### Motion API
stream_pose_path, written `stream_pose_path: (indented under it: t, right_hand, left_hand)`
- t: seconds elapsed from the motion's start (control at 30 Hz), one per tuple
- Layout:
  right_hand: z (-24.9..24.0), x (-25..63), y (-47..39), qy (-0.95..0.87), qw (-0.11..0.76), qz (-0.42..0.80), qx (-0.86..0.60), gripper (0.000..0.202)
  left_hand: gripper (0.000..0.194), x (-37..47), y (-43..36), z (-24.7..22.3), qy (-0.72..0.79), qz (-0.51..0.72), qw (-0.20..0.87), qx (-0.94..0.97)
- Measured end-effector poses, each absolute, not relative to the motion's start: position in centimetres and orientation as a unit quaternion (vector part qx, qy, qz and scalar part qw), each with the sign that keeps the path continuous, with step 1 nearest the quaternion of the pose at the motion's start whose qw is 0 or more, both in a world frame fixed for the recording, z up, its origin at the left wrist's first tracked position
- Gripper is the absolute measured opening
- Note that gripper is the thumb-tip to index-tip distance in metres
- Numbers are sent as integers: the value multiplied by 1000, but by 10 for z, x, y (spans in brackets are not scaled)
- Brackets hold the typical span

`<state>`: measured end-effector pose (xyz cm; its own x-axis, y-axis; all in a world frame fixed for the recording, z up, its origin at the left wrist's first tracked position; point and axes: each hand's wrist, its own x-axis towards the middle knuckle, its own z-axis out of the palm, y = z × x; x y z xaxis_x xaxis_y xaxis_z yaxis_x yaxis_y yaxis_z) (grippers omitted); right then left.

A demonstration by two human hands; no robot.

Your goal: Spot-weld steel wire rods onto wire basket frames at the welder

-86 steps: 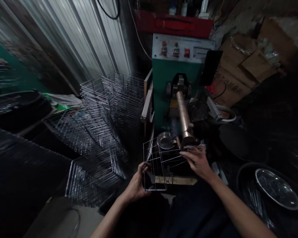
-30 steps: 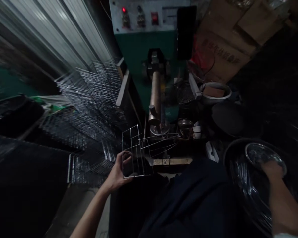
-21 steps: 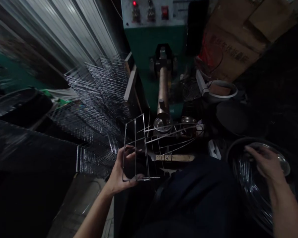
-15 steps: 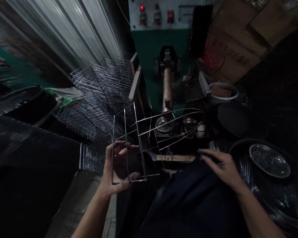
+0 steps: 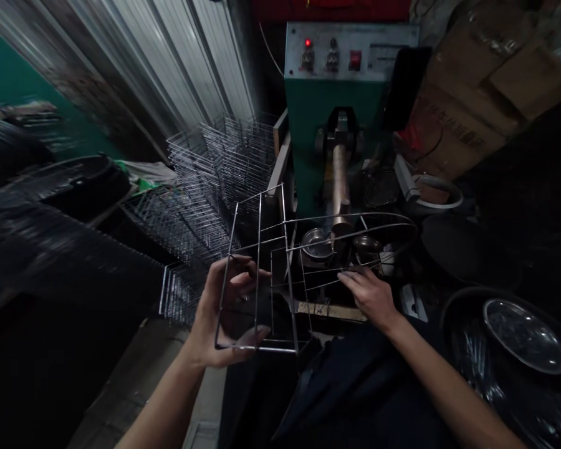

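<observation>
1. Silver-grey wire frame [image 5: 287, 249], in the head view, sits at the centre of the picture: an upright, box-like end toward the person, with long wires running right to a rounded tip.
2. Left hand [image 5: 208, 324], centre-left, is closed around the box-like end, fingers curled behind the bars and thumb along the bottom edge.
3. Right hand [image 5: 373, 298], right of centre, has its fingers bunched nearly together at the frame's lower wires; whether it pinches a wire or something small, I cannot tell.
4. It should handle as light and stiff at the crossed bars, springier along the long wires, and perhaps slippery. The corners of the box-like end look the surest hold; a long wire alone would probably flex.
5. Upper centre, a smooth, copper-toned metal cylinder [image 5: 340, 181] juts from a green-painted metal cabinet [image 5: 303, 112]. The frame's upper wires cross before its lower end; contact is unclear.
6. Below it sits a shallow, round, shiny metal dish [image 5: 315, 233].
7. Left of centre, stacked wire racks [image 5: 224, 162] form a dense grid beneath ribbed, grey metal sheeting [image 5: 177, 68].
8. Lower right lies a glossy, round metal disc [image 5: 526, 337]; creased brown cardboard [image 5: 477, 93] fills the upper right.
</observation>
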<state>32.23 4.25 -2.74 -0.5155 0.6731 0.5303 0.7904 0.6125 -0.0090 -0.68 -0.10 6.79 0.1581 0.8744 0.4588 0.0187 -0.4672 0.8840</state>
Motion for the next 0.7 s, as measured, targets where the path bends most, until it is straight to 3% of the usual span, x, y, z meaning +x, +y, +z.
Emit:
stream_pose_path:
  t: [0.4, 0.7]
  right_hand:
    - [-31, 322, 67, -864, 309, -46, -394, 40]
    - [-26, 319, 83, -864, 302, -42, -401, 42]
  left_hand:
    - [88, -13, 33, 79, 329, 535, 371, 684]
    - [90, -17, 47, 94, 304, 546, 370, 688]
